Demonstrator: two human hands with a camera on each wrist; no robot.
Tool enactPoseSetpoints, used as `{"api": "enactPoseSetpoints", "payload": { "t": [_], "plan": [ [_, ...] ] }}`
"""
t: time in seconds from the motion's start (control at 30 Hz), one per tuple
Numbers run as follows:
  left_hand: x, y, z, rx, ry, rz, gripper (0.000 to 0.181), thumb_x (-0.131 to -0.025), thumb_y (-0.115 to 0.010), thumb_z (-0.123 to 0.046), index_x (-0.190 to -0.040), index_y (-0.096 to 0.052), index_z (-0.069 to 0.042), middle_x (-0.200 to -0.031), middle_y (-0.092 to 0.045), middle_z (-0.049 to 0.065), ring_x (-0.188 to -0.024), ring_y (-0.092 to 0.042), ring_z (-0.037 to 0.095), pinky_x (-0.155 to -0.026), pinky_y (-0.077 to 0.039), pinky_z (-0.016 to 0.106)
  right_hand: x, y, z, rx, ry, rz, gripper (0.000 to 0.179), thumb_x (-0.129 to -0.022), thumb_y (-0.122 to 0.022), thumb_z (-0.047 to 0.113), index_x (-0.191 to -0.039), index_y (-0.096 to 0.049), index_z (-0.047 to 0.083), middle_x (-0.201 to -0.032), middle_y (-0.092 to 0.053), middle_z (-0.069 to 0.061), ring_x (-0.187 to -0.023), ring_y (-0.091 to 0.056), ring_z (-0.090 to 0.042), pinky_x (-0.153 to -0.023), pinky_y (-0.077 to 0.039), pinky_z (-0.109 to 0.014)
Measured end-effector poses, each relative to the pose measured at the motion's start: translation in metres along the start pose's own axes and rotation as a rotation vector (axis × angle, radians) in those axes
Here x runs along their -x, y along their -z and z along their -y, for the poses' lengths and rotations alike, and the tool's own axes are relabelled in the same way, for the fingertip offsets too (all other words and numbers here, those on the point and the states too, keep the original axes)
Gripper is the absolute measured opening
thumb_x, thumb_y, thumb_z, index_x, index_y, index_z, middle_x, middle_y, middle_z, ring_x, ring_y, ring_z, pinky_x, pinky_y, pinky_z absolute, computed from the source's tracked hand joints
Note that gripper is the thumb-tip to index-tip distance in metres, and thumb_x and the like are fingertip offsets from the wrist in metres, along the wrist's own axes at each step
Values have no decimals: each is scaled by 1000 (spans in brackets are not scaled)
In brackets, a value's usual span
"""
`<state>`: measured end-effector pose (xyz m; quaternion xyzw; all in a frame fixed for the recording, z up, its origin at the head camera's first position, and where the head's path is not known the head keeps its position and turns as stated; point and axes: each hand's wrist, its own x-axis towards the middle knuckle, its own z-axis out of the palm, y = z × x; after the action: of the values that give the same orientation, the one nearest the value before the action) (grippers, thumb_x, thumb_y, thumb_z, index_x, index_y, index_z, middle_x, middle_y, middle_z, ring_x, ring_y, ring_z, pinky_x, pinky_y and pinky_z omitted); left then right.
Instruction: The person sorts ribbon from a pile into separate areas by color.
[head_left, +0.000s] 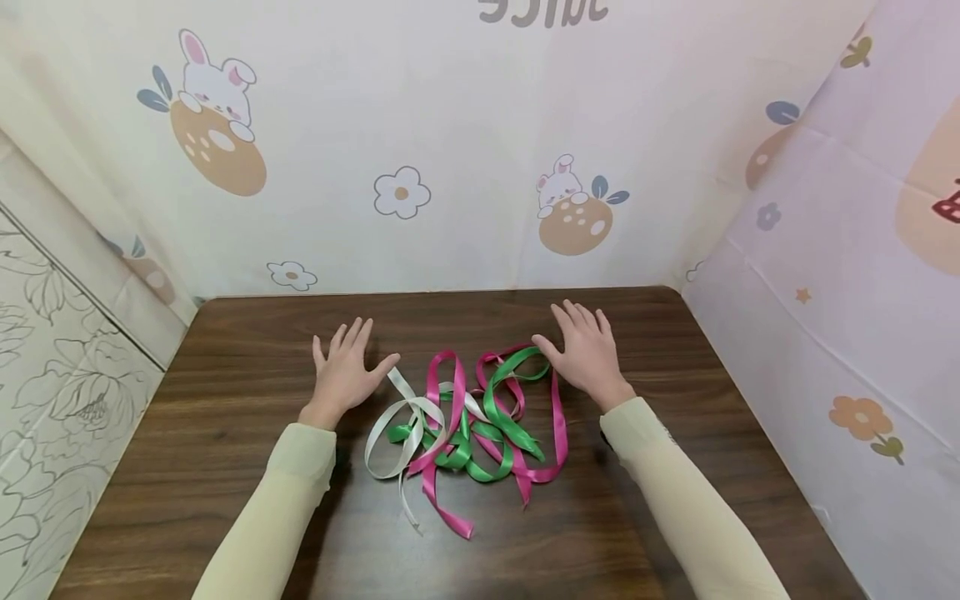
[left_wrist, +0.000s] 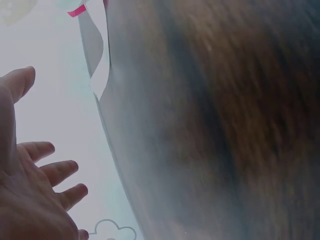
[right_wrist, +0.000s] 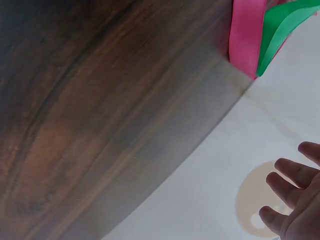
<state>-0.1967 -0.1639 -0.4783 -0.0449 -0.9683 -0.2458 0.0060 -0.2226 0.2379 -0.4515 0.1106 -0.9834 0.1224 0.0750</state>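
A loose tangle of satin ribbons lies mid-table in the head view: a white ribbon (head_left: pixel 378 433) on the left, a green ribbon (head_left: pixel 495 400) in the middle, and pink ribbon (head_left: pixel 560 425) running through to the right side. My left hand (head_left: pixel 347 371) is spread beside the white ribbon, its thumb close to the ribbon's upper end. On the other side, my right hand (head_left: pixel 588 350) has straight fingers, with the thumb near the top of the green loop; whether it touches cannot be told. Neither hand holds anything. Both wrist views show spread fingers and bits of ribbon.
The ribbons lie on a dark wood-grain table (head_left: pixel 225 400) with rounded far corners. A pale curtain (head_left: pixel 465 108) printed with rabbits and flowers hangs behind its far edge and along the right. A panel with line-drawn flowers (head_left: pixel 67 400) stands at the left.
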Motion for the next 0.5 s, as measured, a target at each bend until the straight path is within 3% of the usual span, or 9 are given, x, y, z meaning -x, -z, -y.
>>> {"api": "enactPoseSetpoints", "payload": {
  "t": [0.5],
  "plan": [
    [0, -9, -11, 42, -22, 33, 86, -98, -57, -61, -163, -29, -12, -171, -27, 16, -157, -19, 44, -123, 2, 72, -4, -7, 24, 44, 58, 49, 77, -100, -52, 62, -156, -44, 10, -163, -42, -17, -153, -36, -36, -128, -16, -59]
  ]
}}
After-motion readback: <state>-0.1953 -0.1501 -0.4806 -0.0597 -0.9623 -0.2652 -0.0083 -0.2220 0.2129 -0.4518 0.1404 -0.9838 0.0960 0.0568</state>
